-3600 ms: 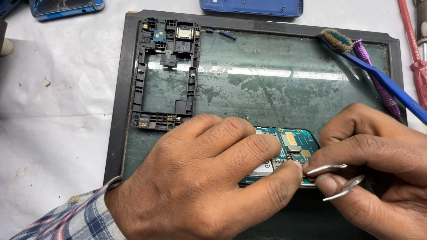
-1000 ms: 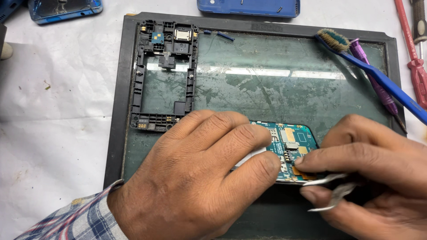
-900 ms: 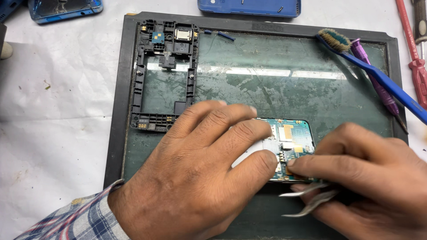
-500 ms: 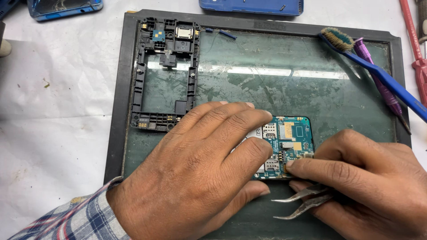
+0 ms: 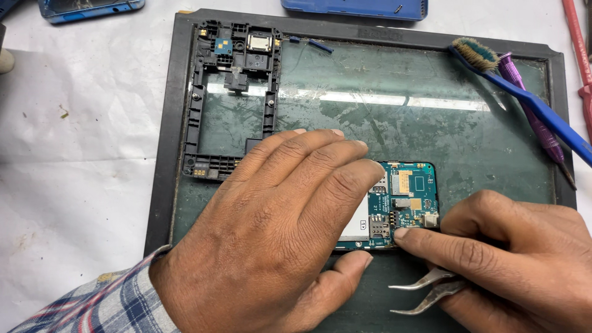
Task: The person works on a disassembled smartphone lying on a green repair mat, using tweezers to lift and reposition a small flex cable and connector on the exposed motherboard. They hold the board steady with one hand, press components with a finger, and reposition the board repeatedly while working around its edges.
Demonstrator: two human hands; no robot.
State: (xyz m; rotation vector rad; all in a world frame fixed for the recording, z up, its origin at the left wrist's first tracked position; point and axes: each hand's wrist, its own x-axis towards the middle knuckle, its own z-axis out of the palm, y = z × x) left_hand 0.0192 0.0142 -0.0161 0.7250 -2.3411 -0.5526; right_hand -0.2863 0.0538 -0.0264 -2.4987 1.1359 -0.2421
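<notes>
From the head camera, the left hand (image 5: 277,228) lay flat and spread over a teal phone circuit board (image 5: 404,200), its fingers covering the board's left part and its thumb against the near edge, pressing it down on a dark-framed glass work mat (image 5: 431,123). The right hand (image 5: 512,259) touched the board's lower right corner with its forefinger tip, while curved metal tweezers (image 5: 425,293) were tucked loosely in its palm, their tips pointing left and gripping nothing that could be seen.

As for progress, the board lay out of the phone and apart from the black plastic mid-frame (image 5: 231,98), which rested on the mat's far left part with a few small parts seated at its top end. So the stripping-down looked well advanced; the work on the board itself seemed to be in hand, and nothing showed it finished.

The mat served as the only tray: it held the frame, the board, two tiny blue bits near its far edge, and on its right rim a blue toothbrush (image 5: 524,92) lying across a purple screwdriver (image 5: 533,117). Beyond it, on the white-covered tabletop (image 5: 74,154), lay a blue phone shell (image 5: 354,7) and another blue casing (image 5: 92,8).
</notes>
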